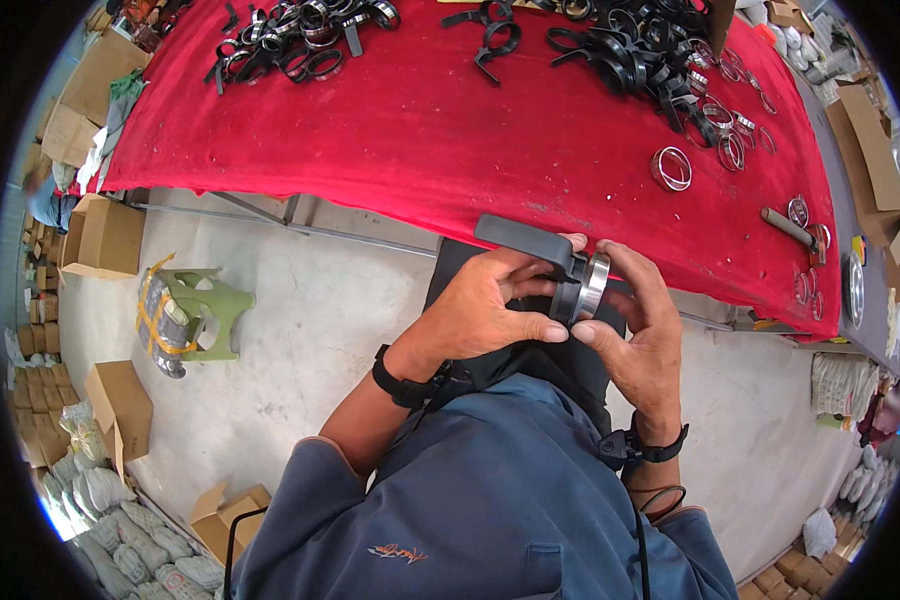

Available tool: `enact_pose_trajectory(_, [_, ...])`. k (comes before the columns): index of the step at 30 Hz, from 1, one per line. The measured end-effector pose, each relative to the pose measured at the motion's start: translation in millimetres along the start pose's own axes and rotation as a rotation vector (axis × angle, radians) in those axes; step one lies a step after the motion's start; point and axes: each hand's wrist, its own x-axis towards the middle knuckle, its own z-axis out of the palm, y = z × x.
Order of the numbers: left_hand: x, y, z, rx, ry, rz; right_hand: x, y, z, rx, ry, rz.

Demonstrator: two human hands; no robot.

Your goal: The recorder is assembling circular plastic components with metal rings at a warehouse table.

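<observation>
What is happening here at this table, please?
A person holds a black clamp with a metal ring on it in both hands, in front of a red table. The left hand grips the black part; the right hand is on the ring side. Piles of black clamps and loose rings lie on the table.

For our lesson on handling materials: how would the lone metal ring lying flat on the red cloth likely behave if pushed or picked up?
The ring looks like thin shiny metal, so it is probably stiff and fairly light. Lying flat on the red cloth, it would likely drag rather than slide freely. Stood on edge, its round shape suggests it could roll.
</observation>
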Motion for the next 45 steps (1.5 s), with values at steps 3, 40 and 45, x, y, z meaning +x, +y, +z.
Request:
enact_pose_trajectory(3, [0.8, 0.9, -0.6, 0.029, 0.027, 0.028, -0.2, 1.8, 1.6, -0.036, -0.031, -0.014])
enact_pose_trajectory(40, [9.3, 21.4, -16.9, 0.038, -0.309, -0.192, 1.1, 11.7, 2.1, 0.028, 0.065, -0.06])
enact_pose_trajectory(45, [7.7, 2.5, -22.2, -0.071, -0.173, -0.149, -1.3, 20.0, -1.8, 0.039, 0.068, 0.058])
